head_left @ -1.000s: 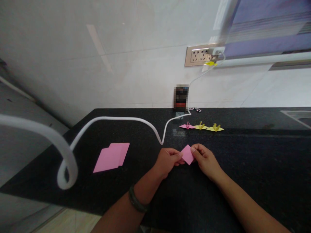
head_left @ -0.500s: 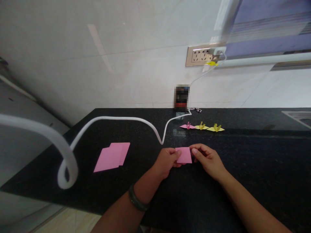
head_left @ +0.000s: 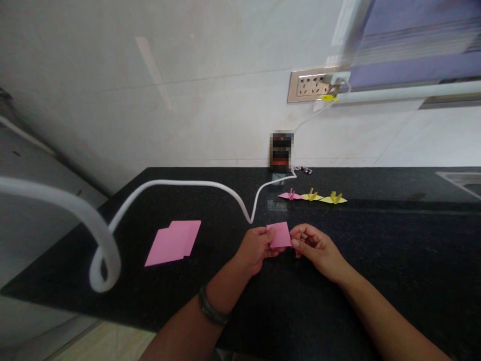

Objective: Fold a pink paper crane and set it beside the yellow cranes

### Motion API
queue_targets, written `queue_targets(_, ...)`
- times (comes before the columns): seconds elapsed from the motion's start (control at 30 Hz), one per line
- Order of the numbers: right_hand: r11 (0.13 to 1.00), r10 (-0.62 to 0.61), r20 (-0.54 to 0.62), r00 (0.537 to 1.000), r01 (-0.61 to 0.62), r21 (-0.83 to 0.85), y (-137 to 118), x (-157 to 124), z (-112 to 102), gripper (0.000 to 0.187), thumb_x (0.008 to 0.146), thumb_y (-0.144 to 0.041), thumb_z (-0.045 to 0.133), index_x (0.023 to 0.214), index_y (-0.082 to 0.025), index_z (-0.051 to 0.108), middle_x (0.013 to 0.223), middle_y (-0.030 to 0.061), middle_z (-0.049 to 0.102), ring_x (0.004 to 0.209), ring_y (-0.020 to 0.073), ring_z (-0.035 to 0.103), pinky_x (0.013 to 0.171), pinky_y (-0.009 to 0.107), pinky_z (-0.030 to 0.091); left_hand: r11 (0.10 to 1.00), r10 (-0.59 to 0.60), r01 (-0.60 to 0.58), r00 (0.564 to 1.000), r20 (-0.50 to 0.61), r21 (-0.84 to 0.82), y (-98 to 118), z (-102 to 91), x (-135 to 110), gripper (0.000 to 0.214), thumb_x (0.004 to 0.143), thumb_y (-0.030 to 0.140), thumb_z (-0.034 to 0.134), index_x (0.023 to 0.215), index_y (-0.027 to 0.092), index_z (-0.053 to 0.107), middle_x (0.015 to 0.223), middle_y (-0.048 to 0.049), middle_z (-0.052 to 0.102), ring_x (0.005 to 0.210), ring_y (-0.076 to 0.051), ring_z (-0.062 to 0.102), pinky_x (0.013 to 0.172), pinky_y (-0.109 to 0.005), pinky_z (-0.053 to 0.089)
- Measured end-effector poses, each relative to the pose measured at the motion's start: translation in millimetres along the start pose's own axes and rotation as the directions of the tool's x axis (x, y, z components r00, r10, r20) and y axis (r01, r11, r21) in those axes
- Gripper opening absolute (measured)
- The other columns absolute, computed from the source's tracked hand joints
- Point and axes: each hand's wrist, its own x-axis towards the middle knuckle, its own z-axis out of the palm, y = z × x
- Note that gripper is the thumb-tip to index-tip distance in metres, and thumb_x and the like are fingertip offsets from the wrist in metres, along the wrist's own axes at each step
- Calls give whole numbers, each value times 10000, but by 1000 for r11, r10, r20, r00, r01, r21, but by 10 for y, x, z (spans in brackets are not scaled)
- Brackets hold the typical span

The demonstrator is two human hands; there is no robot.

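Note:
A small folded square of pink paper is held above the dark counter, slightly tilted. My left hand grips its left side, thumb on top and fingers underneath. At the right edge, my right hand has thumb and fingertips pinched at the lower corner of the paper; the fingers' exact contact is partly hidden. Flat on the counter to the left lie overlapping sheets of pink paper. Beyond my hands stand a pink paper crane and two yellow paper cranes in a row.
A thick white cable or flexible arm loops across the left and middle of the counter. A pixelated upright device leans at the wall, beside a small beaded item. A wall socket holds a plug. A sink edge shows at right.
The folded pink paper has shifted slightly left and turned a little, its right side rising. My right hand has moved left with it, its thumb now at the lower right corner.

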Motion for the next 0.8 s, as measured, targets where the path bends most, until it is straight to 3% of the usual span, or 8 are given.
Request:
queue_targets(0.1, 1000, -23, 0, 1000, 23, -11, 18, 0, 5, 175, 743, -296, 528, 877, -194, 483, 669, -14, 461, 556, 91, 442, 479, 213, 399, 1000, -13, 13, 1000, -9, -2, 11, 3, -9, 294, 720, 336, 520, 873, 86, 546, 637, -66, 587, 501, -103, 562, 445, -181, 408)
queue_targets(0.2, 985, -133, -46, 990, 126, -119, 18, -13, 3, 224, 737, -259, 531, 948, -217, 469, 747, 5, 477, 614, 108, 466, 514, 227, 413, 1000, -18, 18, 1000, -19, 18, 15, 11, -15, 317, 719, 355, 516, 891, 89, 542, 659, -74, 596, 490, -104, 565, 428, -178, 400)
queue_targets(0.4, 798, -345, 37, 938, 314, -514, -23, -34, -24, 200, 739, -173, 506, 900, -250, 596, 938, 47, 436, 865, 168, 464, 673, 283, 424, 993, 25, -23, 999, -20, 116, 7, 35, -26, 322, 724, 362, 505, 913, 103, 542, 729, -93, 619, 534, -119, 590, 435, -174, 401)
queue_targets(0.63, 727, -392, 14, 920, 319, -608, 49, 16, -93, 194, 750, -213, 515, 899, -268, 626, 965, 48, 432, 887, 177, 470, 744, 320, 416, 994, 66, -75, 991, 121, 76, 18, 18, -44, 313, 676, 238, 571, 972, 137, 554, 887, -92, 618, 746, -140, 599, 614, -209, 438)
queue_targets(0.8, 734, -395, -29, 918, 297, -611, 56, 31, -98, 166, 757, -237, 504, 861, -247, 632, 947, 52, 462, 888, 181, 481, 743, 321, 418, 990, 44, -59, 992, 120, 129, 36, 39, -46, 299, 684, 207, 553, 976, 142, 557, 921, -92, 611, 780, -148, 596, 612, -205, 431)
